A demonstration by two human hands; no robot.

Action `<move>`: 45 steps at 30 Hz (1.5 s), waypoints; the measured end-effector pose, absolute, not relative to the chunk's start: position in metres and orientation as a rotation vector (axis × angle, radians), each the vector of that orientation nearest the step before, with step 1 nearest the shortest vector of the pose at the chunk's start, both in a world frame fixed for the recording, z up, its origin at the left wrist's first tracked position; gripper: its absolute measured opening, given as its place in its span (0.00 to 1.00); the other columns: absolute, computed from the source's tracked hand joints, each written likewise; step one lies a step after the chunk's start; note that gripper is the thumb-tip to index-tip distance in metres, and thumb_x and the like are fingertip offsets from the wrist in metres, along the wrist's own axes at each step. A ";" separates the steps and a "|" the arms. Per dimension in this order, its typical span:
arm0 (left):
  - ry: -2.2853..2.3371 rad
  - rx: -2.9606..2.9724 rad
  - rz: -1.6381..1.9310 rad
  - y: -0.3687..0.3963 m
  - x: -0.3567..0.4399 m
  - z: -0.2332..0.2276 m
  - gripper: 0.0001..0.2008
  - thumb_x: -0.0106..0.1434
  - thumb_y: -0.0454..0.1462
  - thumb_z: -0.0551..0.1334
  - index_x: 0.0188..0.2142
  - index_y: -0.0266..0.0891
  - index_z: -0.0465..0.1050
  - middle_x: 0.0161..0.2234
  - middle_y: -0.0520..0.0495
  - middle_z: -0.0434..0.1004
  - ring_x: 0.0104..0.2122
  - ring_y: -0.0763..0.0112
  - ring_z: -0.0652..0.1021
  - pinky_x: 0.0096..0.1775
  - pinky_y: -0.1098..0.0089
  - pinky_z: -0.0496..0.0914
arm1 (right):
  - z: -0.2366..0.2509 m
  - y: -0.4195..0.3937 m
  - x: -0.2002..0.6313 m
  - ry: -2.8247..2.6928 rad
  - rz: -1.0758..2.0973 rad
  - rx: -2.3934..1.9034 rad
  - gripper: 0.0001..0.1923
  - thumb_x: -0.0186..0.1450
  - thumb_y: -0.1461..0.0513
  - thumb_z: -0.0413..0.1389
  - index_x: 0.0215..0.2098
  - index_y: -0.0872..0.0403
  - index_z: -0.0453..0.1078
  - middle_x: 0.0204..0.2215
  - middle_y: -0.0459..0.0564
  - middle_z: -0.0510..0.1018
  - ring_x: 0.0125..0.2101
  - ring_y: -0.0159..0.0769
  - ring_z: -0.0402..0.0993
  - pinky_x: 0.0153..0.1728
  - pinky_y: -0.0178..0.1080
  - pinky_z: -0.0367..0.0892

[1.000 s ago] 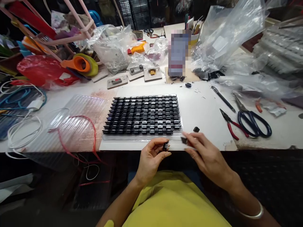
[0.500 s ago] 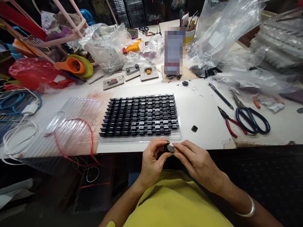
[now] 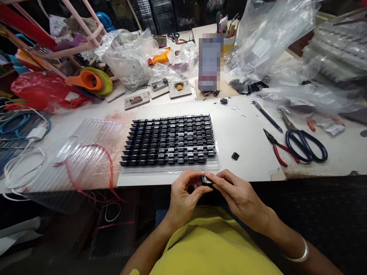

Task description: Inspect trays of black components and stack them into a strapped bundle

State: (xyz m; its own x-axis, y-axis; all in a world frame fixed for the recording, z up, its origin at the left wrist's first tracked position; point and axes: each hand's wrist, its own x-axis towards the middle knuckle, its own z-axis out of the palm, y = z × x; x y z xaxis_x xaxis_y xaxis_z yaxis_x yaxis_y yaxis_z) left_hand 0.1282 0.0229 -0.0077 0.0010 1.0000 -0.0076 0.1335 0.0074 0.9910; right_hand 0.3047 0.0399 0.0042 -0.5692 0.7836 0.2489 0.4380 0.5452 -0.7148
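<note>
The bench [image 3: 329,168] is a proper mess, plastic bags [image 3: 266,42] piled along the far edge and cables off the left end. In the middle, close to the near edge, sits a clear tray [image 3: 172,168] packed with rows of little black components [image 3: 169,139], looks like chips or connectors seated in slots. A ribbed clear lid [image 3: 86,152] lies just left of it with a red wire draped over. Toward the right end there's blue-handled scissors [image 3: 305,143], red-handled pliers [image 3: 276,147] beside them, and a pen [image 3: 266,116] a bit further back.

One loose black part [image 3: 235,156] sits on the white sheet, near the tray's right corner.

Now the small stuff: both hands meet just off the near edge of the bench, in front of the tray. The left hand [image 3: 183,198] is curled, thumb and fingers pinched on a small black component [image 3: 205,180]. The right hand [image 3: 237,194] has come in since a second ago, when it was apart holding its own little piece, and now its fingertips are closed on the same component from the other side. So the two bits have gone from separate to pressed together, which to me reads like mating or fitting one onto the other. Can't see the join itself, the fingers cover it.
</note>
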 end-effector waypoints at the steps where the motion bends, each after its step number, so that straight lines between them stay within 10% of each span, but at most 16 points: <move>1: 1.312 1.312 1.118 0.023 0.128 -0.007 0.11 0.55 0.37 0.67 0.37 0.40 0.71 0.30 0.53 0.67 0.29 0.75 0.69 0.31 0.73 0.66 | 0.004 0.040 0.305 -2.210 0.838 -0.979 0.22 0.69 0.69 0.43 0.61 0.53 0.58 0.36 0.52 0.68 0.36 0.33 0.68 0.36 0.36 0.69; 23: 1.203 1.040 1.000 0.028 0.119 -0.002 0.10 0.57 0.36 0.65 0.40 0.40 0.72 0.35 0.49 0.74 0.36 0.72 0.73 0.39 0.73 0.69 | 0.011 0.045 0.304 -1.979 1.039 -1.155 0.16 0.69 0.66 0.44 0.52 0.53 0.67 0.29 0.47 0.70 0.28 0.30 0.68 0.31 0.32 0.68; 45: 1.327 1.269 1.000 0.024 0.125 -0.007 0.10 0.57 0.38 0.65 0.40 0.40 0.72 0.32 0.49 0.70 0.31 0.71 0.70 0.33 0.72 0.67 | 0.006 0.039 0.304 -2.422 0.327 -1.073 0.21 0.67 0.69 0.42 0.56 0.59 0.65 0.30 0.54 0.70 0.29 0.36 0.67 0.28 0.37 0.68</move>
